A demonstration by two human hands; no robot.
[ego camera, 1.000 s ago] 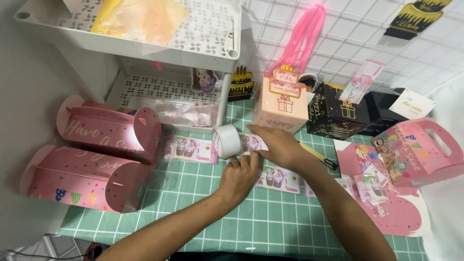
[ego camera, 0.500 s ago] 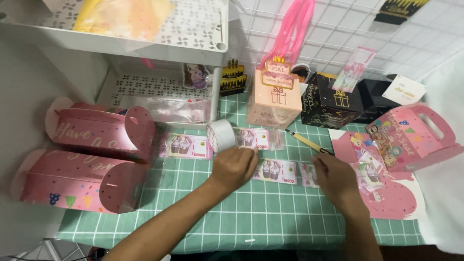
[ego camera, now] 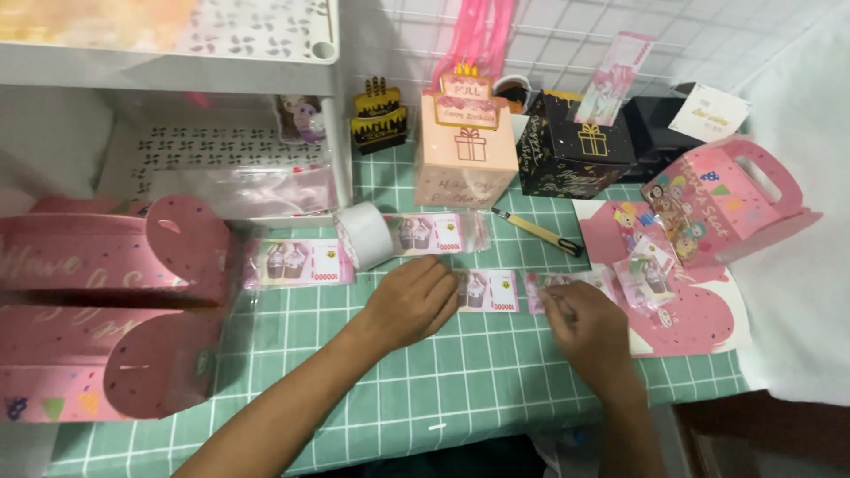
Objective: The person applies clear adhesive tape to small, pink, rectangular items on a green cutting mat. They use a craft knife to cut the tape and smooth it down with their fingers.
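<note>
- Left hand (ego camera: 414,299): palm down, fingers curled loosely together, pressing flat on the strip of play notes (ego camera: 489,290) on the bench (ego camera: 460,389). Nothing pinched that I can see.
- Right hand (ego camera: 586,329): fingertips bunched together at the strip's end just right of the left hand. Looks like it's pinching the clear sleeve edge, but the fingers hide the contact, so can't tell for sure.
- Strip position: between both hands, flat on the green grid mat. Long axis runs left-right across the bench, each note's long side in line with it.
- Progress, my read: partly done. A sleeved pair (ego camera: 436,234) sits just beyond the left hand, and a single note (ego camera: 297,263) further to its left. Loose notes (ego camera: 651,270) remain on the pink card beyond the right hand, so there's more to join.
- Tape roll (ego camera: 365,235): on its side just beyond the left hand, touching the sleeved pair.
- Pen-like tool (ego camera: 537,232): beyond the right hand, lying diagonally, untouched.
- Pink box (ego camera: 467,142) and black box (ego camera: 575,149) stand upright at the back, well apart from both hands.
</note>
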